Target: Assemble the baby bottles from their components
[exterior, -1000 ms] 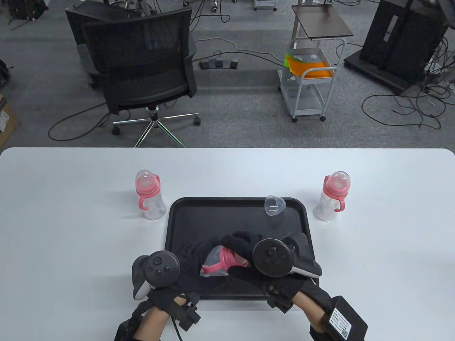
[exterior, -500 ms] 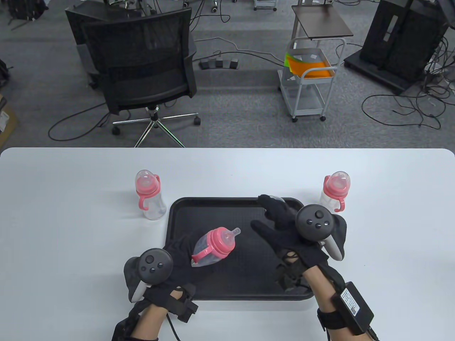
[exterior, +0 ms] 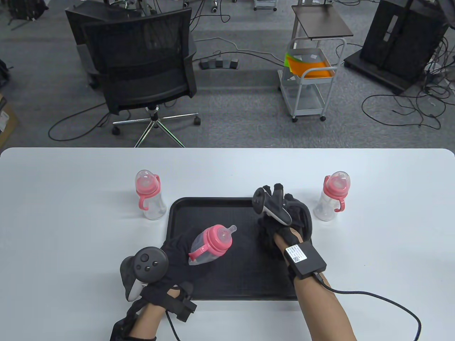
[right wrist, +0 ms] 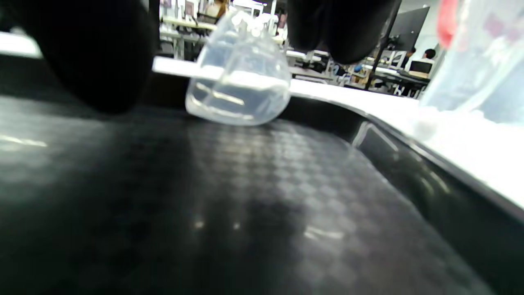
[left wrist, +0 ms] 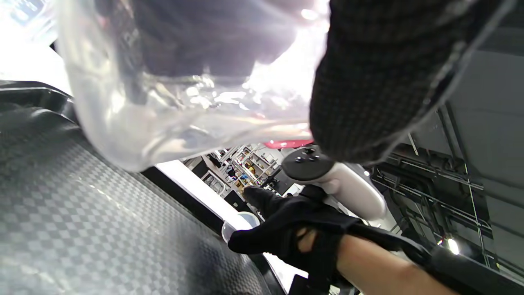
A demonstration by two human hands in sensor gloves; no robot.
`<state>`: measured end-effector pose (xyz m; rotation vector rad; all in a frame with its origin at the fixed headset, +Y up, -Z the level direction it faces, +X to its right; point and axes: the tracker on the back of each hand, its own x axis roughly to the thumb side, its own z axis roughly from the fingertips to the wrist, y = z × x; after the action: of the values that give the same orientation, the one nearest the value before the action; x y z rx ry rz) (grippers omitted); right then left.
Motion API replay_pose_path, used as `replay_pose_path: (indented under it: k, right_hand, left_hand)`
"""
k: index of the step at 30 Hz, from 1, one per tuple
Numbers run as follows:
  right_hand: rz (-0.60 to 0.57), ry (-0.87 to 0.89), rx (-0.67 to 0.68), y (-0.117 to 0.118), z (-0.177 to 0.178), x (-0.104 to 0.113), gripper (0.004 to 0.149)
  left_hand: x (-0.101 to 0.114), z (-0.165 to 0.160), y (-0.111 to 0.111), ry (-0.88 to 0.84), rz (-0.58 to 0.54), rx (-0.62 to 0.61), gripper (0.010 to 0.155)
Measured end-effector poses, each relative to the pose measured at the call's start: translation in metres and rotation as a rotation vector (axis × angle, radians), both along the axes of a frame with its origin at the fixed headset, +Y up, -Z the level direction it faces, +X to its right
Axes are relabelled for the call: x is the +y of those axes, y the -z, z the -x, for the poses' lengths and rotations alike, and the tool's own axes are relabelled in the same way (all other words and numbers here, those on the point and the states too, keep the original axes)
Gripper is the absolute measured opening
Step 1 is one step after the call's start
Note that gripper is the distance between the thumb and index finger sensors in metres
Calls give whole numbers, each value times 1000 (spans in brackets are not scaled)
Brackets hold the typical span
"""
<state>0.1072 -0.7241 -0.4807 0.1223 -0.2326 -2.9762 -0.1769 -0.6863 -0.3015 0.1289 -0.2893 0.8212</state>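
Note:
My left hand (exterior: 179,250) holds a clear baby bottle (exterior: 209,245) with a pink handled collar and nipple, tilted over the black tray (exterior: 177,213). In the left wrist view the bottle's clear body (left wrist: 163,102) fills the top, with a gloved finger (left wrist: 368,82) on it. My right hand (exterior: 275,190) is low over the tray's far right corner. It hides the clear dome cap in the table view. In the right wrist view the cap (right wrist: 239,88) lies on the tray between my fingers (right wrist: 82,49), which stand apart on either side. It also shows in the left wrist view (left wrist: 241,223).
An assembled capped bottle (exterior: 149,195) stands on the white table left of the tray. Another (exterior: 332,195) stands to the right, close to my right hand. A cable trails from my right wrist box (exterior: 305,261) toward the table's front edge.
My right hand has left the bottle, moved to the tray's far right corner and turned on its side over the clear cap. My left hand keeps the bottle, shifted slightly left.

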Motion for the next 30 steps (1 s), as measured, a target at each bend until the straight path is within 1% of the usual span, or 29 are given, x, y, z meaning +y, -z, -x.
replay_pose_path:
  k: [5, 8, 10, 12, 14, 17, 18, 19, 21, 22, 23, 25, 27, 30]
  right_hand:
    - [39, -5, -30, 13, -8, -2, 94]
    - [36, -34, -9, 15, -8, -3, 88]
    - [40, -63, 12, 13, -8, -6, 85]
    - [25, -73, 42, 10, -8, -3, 83]
    - [-9, 3, 82, 1, -8, 6, 82]
    - [-60, 188, 191, -26, -7, 32, 85]
    - [-93, 249, 225, -39, -8, 42, 87]
    - [-115, 289, 247, -48, -8, 48, 88]
    - [-171, 365, 312, -78, -11, 65, 94]
    - [-192, 386, 333, -86, -12, 69, 95]
    - [-223, 417, 370, -100, -14, 75, 97]
    - [-262, 479, 414, -122, -19, 82, 99]
    - [-252, 570, 475, -141, -23, 85, 100]
    - [-257, 647, 525, -160, -24, 83, 102]
  left_hand:
    - [0, -3, 1, 13, 1, -25, 101]
    - [-3, -6, 3, 24, 11, -32, 101]
    - [-5, -7, 4, 32, 23, -38, 101]
    - [-7, -8, 4, 37, 29, -36, 101]
    - [-7, -7, 4, 42, 30, -31, 101]
    - [-6, -6, 4, 36, 26, -25, 101]
    - [-6, -7, 4, 34, 25, -24, 101]
    - [-6, -7, 4, 32, 24, -23, 101]
    - [-6, -8, 3, 41, 20, -20, 101]
    - [-6, -8, 2, 43, 16, -19, 101]
    - [-6, -9, 1, 50, 10, -20, 101]
    - [-5, -11, 0, 59, -4, -16, 101]
    - [-4, -14, -2, 71, -23, -21, 101]
    - [-3, -19, -6, 74, -67, -47, 101]
